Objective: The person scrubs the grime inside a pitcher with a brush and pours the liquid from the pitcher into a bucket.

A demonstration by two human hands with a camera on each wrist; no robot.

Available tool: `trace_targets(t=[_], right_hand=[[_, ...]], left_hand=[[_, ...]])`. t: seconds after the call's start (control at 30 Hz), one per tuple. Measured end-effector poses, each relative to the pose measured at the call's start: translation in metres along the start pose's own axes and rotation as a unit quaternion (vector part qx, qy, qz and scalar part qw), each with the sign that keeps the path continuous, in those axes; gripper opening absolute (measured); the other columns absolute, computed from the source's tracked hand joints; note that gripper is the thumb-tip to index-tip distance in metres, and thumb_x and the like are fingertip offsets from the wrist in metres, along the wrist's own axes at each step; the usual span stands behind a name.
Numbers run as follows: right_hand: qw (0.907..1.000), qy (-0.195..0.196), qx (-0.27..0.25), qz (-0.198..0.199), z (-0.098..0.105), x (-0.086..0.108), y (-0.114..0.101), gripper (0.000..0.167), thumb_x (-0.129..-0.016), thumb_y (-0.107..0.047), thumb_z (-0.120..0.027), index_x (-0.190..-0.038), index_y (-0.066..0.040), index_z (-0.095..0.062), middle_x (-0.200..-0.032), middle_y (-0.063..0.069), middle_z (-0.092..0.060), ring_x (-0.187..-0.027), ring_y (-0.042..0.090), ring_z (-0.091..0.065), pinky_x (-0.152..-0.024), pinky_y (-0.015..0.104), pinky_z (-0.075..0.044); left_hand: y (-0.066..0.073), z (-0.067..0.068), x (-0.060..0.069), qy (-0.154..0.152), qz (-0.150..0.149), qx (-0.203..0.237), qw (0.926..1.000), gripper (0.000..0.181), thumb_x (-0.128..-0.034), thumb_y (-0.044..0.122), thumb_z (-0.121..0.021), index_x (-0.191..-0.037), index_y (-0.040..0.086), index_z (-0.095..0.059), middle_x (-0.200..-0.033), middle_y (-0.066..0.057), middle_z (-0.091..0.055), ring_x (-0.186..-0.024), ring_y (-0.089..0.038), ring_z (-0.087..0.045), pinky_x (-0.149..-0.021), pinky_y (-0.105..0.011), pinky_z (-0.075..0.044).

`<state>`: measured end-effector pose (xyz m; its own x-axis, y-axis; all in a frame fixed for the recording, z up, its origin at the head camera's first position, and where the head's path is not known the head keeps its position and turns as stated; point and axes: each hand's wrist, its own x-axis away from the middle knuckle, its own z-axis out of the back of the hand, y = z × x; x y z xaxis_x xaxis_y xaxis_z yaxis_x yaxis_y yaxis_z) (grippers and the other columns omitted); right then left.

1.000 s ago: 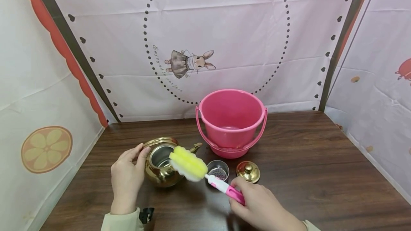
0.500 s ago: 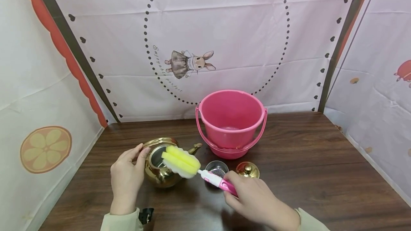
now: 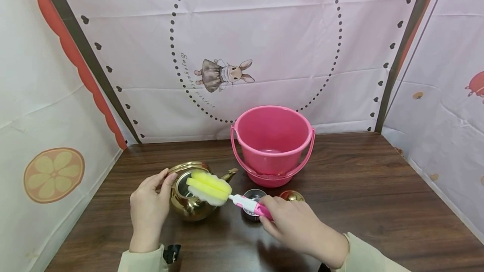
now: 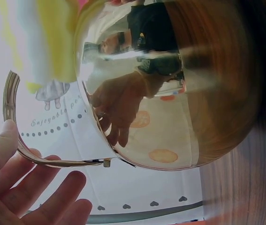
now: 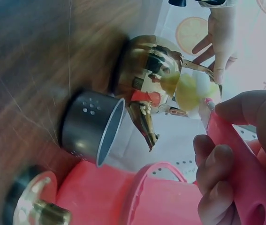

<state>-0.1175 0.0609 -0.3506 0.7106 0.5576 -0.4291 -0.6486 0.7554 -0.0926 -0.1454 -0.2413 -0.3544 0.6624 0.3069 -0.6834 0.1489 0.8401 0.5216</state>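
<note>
Sponge brush (image 3: 223, 193): one, with a yellow-and-white head tilted above the teapot's mouth; whether it touches the rim I cannot tell. Its handle's end is lost in the grip overhead, and its head is cut off in the left wrist view.
Right hand (image 3: 295, 226): clamped on the brush's pink-and-white handle, thumb against fingers.
Gold teapot (image 3: 192, 210): one, upright, lidless, one spout pointing right; the sponge covers part of its opening, and mirror-like reflections muddle its side.
Left hand (image 3: 150, 207): thumb and fingers pinch the teapot's hoop handle; the outer fingers hang apart.
Perforated infuser (image 5: 91, 127): one, steel, standing right of the teapot; the brush handle crosses it in the head view.
Gold lid (image 3: 292, 195): one, knob up; its near part is hidden behind the right hand.
Pink bucket (image 3: 264, 165): one, behind infuser and lid, bail lowered in front; cropped in the right wrist view.
Wood-grain table (image 3: 370, 188): one, near edge out of frame.
Printed cloth (image 3: 295, 53): one sideways rabbit on the back wall; small lettering partly legible.
</note>
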Motion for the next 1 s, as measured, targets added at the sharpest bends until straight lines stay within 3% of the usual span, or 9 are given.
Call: trace_targets(t=[0.17,0.27,0.43,1.0], right_hand=[[0.9973,0.040,0.048,0.038,0.002,-0.007,0.002,0.019,-0.082,-0.030,-0.068,-0.094,-0.018,-0.058,-0.066,-0.008,-0.053,-0.049,0.012,-0.048,-0.044,0.026,-0.038],[0.9955,0.047,0.069,0.044,0.005,-0.011,0.004,0.017,-0.082,-0.030,-0.068,-0.091,-0.019,-0.058,-0.064,-0.007,-0.051,-0.046,0.013,-0.047,-0.041,0.027,-0.036],[0.9939,0.042,0.090,0.049,0.013,-0.018,0.005,0.018,-0.083,-0.035,-0.069,-0.088,-0.020,-0.059,-0.061,-0.006,-0.046,-0.040,0.014,-0.041,-0.035,0.027,-0.027],[0.9877,-0.001,0.126,0.092,0.043,-0.046,0.005,0.017,-0.077,-0.025,-0.067,-0.076,-0.016,-0.053,-0.058,-0.003,-0.047,-0.042,0.015,-0.040,-0.035,0.025,-0.025]], left_hand=[[0.000,0.000,0.000,-0.004,0.001,0.000,1.0000,0.029,-0.0852,0.018,-0.071,-0.105,-0.003,-0.071,-0.097,-0.022,-0.071,-0.081,-0.037,-0.068,-0.069,-0.052,-0.051],[0.000,0.000,0.000,-0.008,0.002,-0.002,1.0000,0.029,-0.0855,0.019,-0.070,-0.106,-0.002,-0.071,-0.097,-0.022,-0.070,-0.082,-0.037,-0.068,-0.070,-0.052,-0.051],[-0.001,0.001,0.001,-0.006,-0.001,-0.001,1.0000,0.029,-0.0850,0.018,-0.071,-0.105,-0.002,-0.071,-0.097,-0.022,-0.071,-0.082,-0.037,-0.068,-0.070,-0.051,-0.051],[-0.002,0.000,0.001,-0.005,0.001,-0.002,1.0000,0.029,-0.0847,0.019,-0.071,-0.106,-0.002,-0.071,-0.097,-0.021,-0.071,-0.082,-0.037,-0.068,-0.070,-0.051,-0.051]])
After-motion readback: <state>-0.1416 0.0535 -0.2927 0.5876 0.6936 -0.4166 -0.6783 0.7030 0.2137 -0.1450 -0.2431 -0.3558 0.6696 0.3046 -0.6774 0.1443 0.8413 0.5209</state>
